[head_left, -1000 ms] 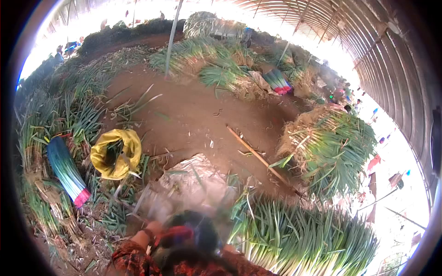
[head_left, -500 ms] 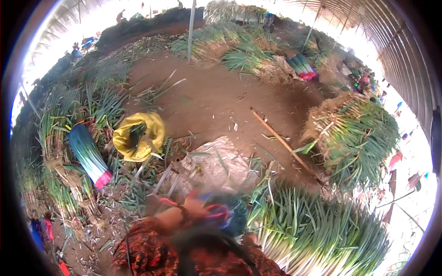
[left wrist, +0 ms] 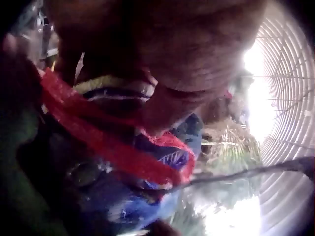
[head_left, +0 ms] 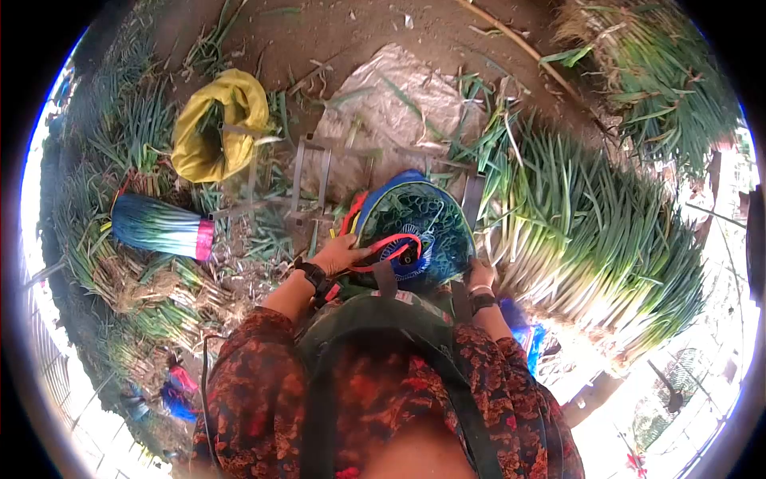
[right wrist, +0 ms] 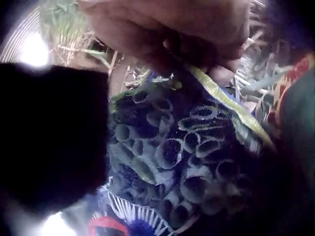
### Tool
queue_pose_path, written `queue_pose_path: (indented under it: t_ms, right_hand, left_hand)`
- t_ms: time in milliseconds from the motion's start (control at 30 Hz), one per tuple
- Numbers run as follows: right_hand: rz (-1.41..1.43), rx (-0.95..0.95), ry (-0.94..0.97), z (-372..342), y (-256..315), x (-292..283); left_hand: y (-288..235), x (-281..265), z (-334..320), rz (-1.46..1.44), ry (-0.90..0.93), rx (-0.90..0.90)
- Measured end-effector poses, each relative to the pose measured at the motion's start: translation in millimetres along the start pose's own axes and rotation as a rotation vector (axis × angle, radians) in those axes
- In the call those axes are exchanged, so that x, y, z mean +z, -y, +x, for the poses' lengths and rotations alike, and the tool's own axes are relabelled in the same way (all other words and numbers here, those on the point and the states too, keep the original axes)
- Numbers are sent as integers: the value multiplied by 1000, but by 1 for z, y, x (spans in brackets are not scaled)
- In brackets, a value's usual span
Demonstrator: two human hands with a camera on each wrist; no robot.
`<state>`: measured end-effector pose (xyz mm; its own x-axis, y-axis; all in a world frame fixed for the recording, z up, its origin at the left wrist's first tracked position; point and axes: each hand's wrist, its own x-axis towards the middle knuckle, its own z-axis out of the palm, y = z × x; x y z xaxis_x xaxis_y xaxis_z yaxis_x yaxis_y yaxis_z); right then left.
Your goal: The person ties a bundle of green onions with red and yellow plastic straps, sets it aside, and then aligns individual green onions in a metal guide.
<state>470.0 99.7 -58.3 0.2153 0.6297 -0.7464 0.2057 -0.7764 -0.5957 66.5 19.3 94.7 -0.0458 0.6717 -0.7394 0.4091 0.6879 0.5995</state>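
Observation:
A blue mesh bag [head_left: 415,215] packed with green onions is upended against the person's front, with the cut hollow tops [right wrist: 194,162] showing under the mesh. A red strap [head_left: 399,239] loops over a blue-and-white gathered patch at its end. My left hand [head_left: 341,254] grips the bag's left edge by the strap; in the left wrist view the red strap [left wrist: 106,147] runs just under the fingers. On the other side my right hand [head_left: 481,275] pinches the edge, where a yellow-green edging strip [right wrist: 224,98] comes out from the fingers.
A metal frame [head_left: 323,176] stands ahead, near a pale sack [head_left: 391,96] on the ground. To the left are a yellow bag [head_left: 219,128] and a wrapped onion bundle [head_left: 163,226]. Loose green onions [head_left: 590,231] lie in a row at right, beyond which is a wooden pole [head_left: 519,40].
The head view has tilted down toward the body. My left hand, blurred over the bag earlier, is now at its left edge, and my right hand has come into clear view at the right edge.

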Motion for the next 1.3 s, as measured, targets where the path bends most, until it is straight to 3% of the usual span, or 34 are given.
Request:
queue_pose_path:
  t_ms: [33, 100, 133, 167, 200, 267, 300, 367, 400, 500, 533, 600, 667, 767, 833, 933, 1033, 1067, 1167, 1267, 1300]
  right_hand:
    - [262, 114, -23, -21, 19, 11]
    - [-702, -334, 45, -45, 44, 18]
    - [-1179, -548, 100, -59, 51, 20]
    - [-1222, -508, 128, -64, 65, 26]
    - [-756, -123, 96, -72, 92, 37]
    - [-322, 70, 128, -71, 112, 41]
    - [-372, -80, 195, -68, 108, 32]
    - [-196, -189, 311, -73, 108, 21]
    - [31, -138, 351, -89, 118, 14]
    - [151, -14, 419, -144, 152, -1]
    - [189, -26, 486, -148, 146, -7]
    - [650, 174, 667, -155, 141, -12]
    - [-206, -445, 539, -148, 135, 3]
    - [-1100, -914, 422, -88, 100, 1]
    - [-1273, -1001, 690, -56, 96, -5]
    - [-1499, -947, 745, -52, 110, -12]
    - [-1834, -691, 733, -45, 149, -8]
    - [-1329, -788, 497, -39, 141, -24]
    - [-762, -413, 403, -69, 210, 18]
    - [-929, -954, 425, -85, 220, 62]
    - [-960, -1034, 437, -91, 220, 75]
  left_hand:
    - [10, 3, 3, -16, -41, 41]
    - [32, 2, 11, 160, -135, 336]
    - [43, -6, 25, 344, -175, 595]
    - [40, -10, 31, 306, -159, 595]
    - [37, -15, 38, 268, -143, 595]
    - [-23, -43, 37, -207, -17, 64]
    - [-42, -53, 36, -166, -40, 124]
    - [-65, -67, 36, -78, -74, 237]
    - [-65, -75, 45, 142, -8, 417]
    - [-142, -108, 10, -76, 197, 212]
    - [-146, -112, 14, -32, 178, 281]
    - [-148, -117, 31, 46, 133, 423]
    - [-142, -113, 59, 55, 133, 385]
    - [-116, -79, 110, 138, 45, 457]
    - [-111, -70, 126, 209, 11, 477]
    - [-113, -60, 136, 172, 3, 494]
    - [-112, -55, 134, 65, 21, 369]
    - [-111, -56, 133, 86, -3, 374]
    - [-118, -57, 121, 102, -72, 384]
    - [-115, -57, 106, -44, -214, 384]
    - [-110, -58, 101, -142, -297, 379]
